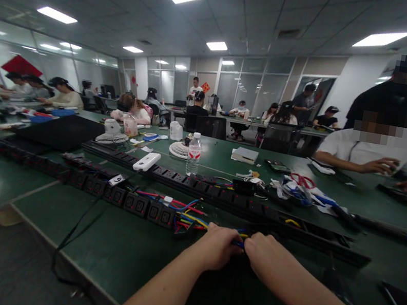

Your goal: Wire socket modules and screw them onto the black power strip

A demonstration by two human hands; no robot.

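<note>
My left hand (222, 248) is closed on a bundle of coloured wires (190, 218), mostly yellow, blue and red. Right beside it, almost touching, is my right hand (261, 250), its fingers curled closed. A short bit of blue wire (240, 243) shows between the two hands; the fingertips are hidden. The wires run left to the end of a long black socket strip (136, 203), which lies on the green table (94, 243) with a white tag (116, 179) on it. Behind my hands lies a second black socket strip (214, 191), with an open channel at its right end.
A water bottle (194, 156) stands behind the strips, near a white power bank (146, 161) and a small fan (179, 149). Red-handled scissors (302, 181) lie among scraps at right. A black strap (73, 229) hangs over the front edge. A person (372, 155) sits opposite.
</note>
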